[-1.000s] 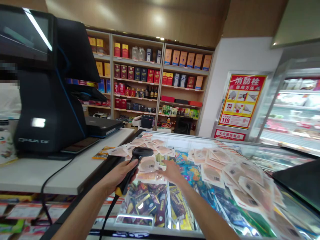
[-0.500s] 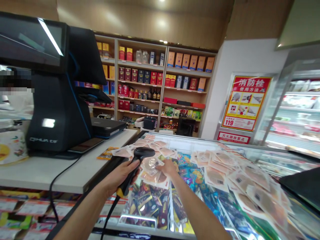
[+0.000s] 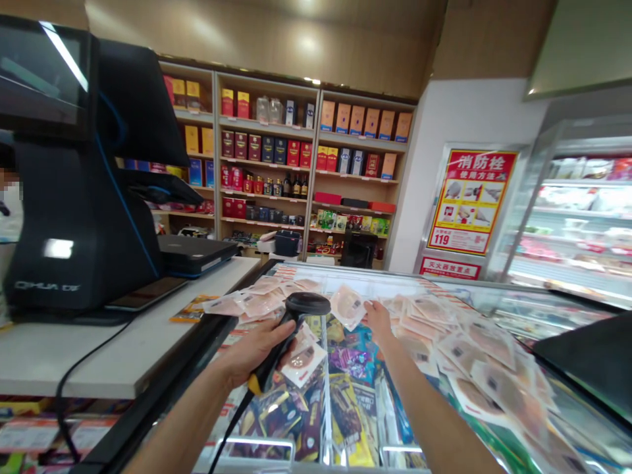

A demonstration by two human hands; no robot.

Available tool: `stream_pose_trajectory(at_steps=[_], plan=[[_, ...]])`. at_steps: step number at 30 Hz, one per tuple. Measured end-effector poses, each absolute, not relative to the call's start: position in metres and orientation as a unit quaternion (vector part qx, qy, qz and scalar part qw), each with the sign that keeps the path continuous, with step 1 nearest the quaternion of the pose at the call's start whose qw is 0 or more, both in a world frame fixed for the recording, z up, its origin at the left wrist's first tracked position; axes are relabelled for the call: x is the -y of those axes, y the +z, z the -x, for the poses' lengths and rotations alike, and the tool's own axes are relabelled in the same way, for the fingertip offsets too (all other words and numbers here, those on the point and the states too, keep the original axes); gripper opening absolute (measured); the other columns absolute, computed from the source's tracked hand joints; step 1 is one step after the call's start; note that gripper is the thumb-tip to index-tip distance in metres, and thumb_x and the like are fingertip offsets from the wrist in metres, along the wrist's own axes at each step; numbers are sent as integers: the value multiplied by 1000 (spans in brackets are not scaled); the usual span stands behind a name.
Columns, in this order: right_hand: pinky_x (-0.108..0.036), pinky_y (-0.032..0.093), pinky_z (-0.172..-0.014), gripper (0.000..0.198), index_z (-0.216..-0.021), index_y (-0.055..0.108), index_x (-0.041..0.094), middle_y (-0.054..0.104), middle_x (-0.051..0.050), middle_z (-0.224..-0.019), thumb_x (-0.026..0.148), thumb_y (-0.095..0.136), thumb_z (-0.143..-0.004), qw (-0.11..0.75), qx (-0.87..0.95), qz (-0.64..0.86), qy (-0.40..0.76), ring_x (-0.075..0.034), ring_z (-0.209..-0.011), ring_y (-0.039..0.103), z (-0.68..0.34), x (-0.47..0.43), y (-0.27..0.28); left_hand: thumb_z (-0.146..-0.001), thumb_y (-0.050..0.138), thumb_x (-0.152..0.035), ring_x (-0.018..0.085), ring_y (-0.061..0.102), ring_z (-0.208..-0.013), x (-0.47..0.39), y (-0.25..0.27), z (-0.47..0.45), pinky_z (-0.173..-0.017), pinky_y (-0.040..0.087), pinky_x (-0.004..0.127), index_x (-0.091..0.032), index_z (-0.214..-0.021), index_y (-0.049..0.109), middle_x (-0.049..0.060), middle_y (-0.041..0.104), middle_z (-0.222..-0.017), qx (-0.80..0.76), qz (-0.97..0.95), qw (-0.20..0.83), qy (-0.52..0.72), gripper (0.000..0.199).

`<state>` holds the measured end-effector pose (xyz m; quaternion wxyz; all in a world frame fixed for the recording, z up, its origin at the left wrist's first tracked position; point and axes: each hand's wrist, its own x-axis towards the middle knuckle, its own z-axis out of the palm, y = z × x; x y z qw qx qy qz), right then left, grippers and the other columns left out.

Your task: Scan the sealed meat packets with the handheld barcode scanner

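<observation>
My left hand is wrapped around the handle of a black barcode scanner, its head pointing up and its cable trailing down. Between the fingers of my right hand is the edge of a clear flat packet with a round pale slice inside and a small barcode label. Just below the scanner head, another such packet lies on the glass top of the display freezer. More packets are spread on the left, and a larger overlapping pile covers the right side.
A white counter at left carries a black checkout terminal, a phone and an orange packet. Colourful bagged goods show through the freezer glass. Shelves of boxes stand behind, a refrigerated case at right.
My right hand has moved right, lifting one packet off the stack beside the scanner. The scanner has shifted slightly right in view, while the camera has turned a little to the right.
</observation>
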<state>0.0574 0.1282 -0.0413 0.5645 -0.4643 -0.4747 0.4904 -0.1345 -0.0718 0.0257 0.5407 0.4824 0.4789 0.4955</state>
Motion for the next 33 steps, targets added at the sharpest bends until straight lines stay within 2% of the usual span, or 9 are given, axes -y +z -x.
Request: stream_pose_trajectory(at_steps=[6, 13, 15, 20, 24, 27, 31, 33], plan=[[-23, 41, -45, 18, -71, 48, 17, 50, 4, -46, 29, 44, -59, 563, 488, 482, 462, -11, -44, 49, -76, -136, -44, -69, 47, -42, 5, 43, -41, 52, 21, 109, -41, 30, 19, -16, -69, 44, -3, 49, -54, -425, -513, 577, 472, 26], [-23, 38, -45, 29, -82, 50, 15, 54, 1, -54, 32, 39, -63, 543, 518, 505, 427, -12, -46, 50, -87, -136, -42, -68, 47, -44, 5, 43, -38, 46, 25, 93, -39, 29, 18, -16, -65, 43, -4, 49, -53, -438, -511, 578, 462, 29], [-23, 38, -47, 29, -82, 51, 15, 55, 0, -56, 32, 36, -64, 531, 544, 532, 374, -13, -50, 51, -95, -138, -42, -66, 48, -45, 5, 43, -38, 46, 26, 92, -39, 29, 18, -16, -65, 43, -4, 49, -53, -444, -501, 575, 470, 29], [-24, 35, -55, 30, -70, 55, 13, 57, -5, -62, 32, 31, -68, 470, 611, 627, 115, -16, -62, 52, -127, -137, -40, -66, 48, -44, 5, 42, -37, 48, 27, 91, -38, 28, 18, -16, -63, 43, -5, 48, -49, -453, -504, 569, 466, 29], [-24, 33, -57, 31, -73, 56, 13, 58, -8, -66, 30, 30, -70, 417, 604, 677, 45, -17, -65, 51, -154, -125, -40, -66, 47, -44, 5, 42, -37, 49, 23, 92, -39, 30, 18, -15, -62, 43, -5, 48, -50, -456, -516, 568, 452, 30], [-25, 33, -59, 32, -83, 56, 13, 58, -8, -70, 27, 30, -72, 377, 587, 717, 3, -17, -68, 52, -170, -117, -44, -68, 46, -45, 5, 42, -39, 49, 18, 94, -39, 31, 18, -15, -62, 43, -4, 48, -52, -451, -525, 569, 445, 31], [-26, 33, -62, 37, -103, 48, 15, 59, -7, -81, 22, 31, -71, 383, 572, 725, -29, -18, -75, 52, -186, -113, -52, -67, 45, -47, 5, 43, -40, 49, 15, 96, -40, 31, 18, -16, -62, 42, -4, 48, -52, -450, -527, 566, 447, 32], [-27, 33, -67, 37, -103, 47, 14, 57, -7, -87, 20, 32, -70, 388, 587, 709, -50, -18, -82, 50, -190, -112, -56, -66, 45, -48, 6, 43, -39, 50, 14, 97, -40, 31, 19, -16, -62, 42, -5, 47, -50, -451, -530, 563, 446, 33]])
